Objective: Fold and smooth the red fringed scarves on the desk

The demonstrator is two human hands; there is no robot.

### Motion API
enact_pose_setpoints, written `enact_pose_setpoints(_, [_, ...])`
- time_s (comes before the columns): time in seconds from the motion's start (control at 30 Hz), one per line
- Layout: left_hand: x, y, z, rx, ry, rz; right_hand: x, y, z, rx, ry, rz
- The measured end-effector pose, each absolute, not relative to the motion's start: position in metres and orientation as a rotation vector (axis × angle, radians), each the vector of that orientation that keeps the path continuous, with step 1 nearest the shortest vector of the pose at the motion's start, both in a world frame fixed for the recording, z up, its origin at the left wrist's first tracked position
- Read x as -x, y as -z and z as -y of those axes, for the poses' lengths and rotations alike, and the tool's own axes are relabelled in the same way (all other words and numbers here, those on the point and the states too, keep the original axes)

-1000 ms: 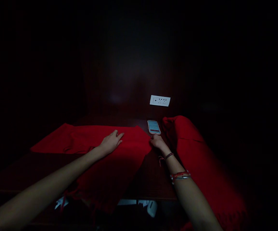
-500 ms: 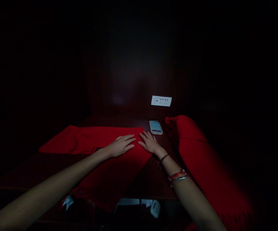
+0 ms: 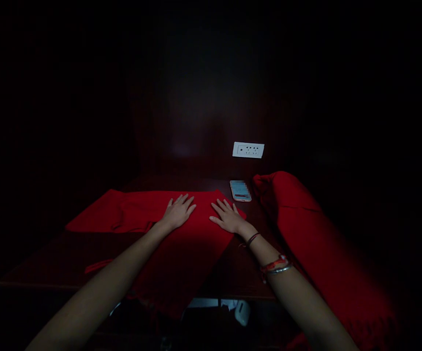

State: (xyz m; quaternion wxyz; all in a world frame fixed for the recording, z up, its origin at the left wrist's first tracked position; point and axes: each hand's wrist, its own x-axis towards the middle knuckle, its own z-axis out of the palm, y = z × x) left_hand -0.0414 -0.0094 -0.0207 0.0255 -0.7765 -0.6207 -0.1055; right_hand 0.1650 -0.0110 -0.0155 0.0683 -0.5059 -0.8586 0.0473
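A red fringed scarf lies folded at an angle on the dark table, one part reaching left and the other hanging over the front edge. My left hand rests flat on the scarf near the fold, its fingers spread. To its right, my right hand also lies flat on the cloth by the right corner, fingers apart. Bracelets circle my right wrist and forearm. Neither hand grips anything. A narrow red strip shows beside my left forearm; its far end is hidden.
A phone with its screen lit lies just beyond my right hand. Another red fringed cloth is draped at the right. On the back wall sits a white socket plate. Below the table edge is a white rounded object. The surroundings are very dark.
My left hand has slid left across the scarf, away from my right hand, with its fingers now pointing more forward. My right hand stays near the corner. The view has shifted slightly.
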Motion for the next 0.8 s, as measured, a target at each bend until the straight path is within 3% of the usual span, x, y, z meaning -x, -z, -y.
enact_pose_setpoints(0.2, [0.048, 0.023, 0.005, 2.417, 0.078, 2.085, -0.165, 0.024, 0.006, 1.562, -0.247, 2.643])
enact_pose_setpoints(0.4, [0.062, 0.013, 0.0, 2.313, 0.211, 2.088, -0.162, 0.014, 0.002, 1.639, -0.299, 2.716])
enact_pose_setpoints(0.6, [0.118, 0.004, -0.006, 1.799, 0.225, 2.576, -0.157, 0.009, 0.003, 1.705, -0.342, 2.733])
enact_pose_setpoints(0.8, [0.163, -0.012, 0.009, 1.618, 0.312, 2.535, -0.151, -0.016, -0.001, 1.757, -0.415, 2.871])
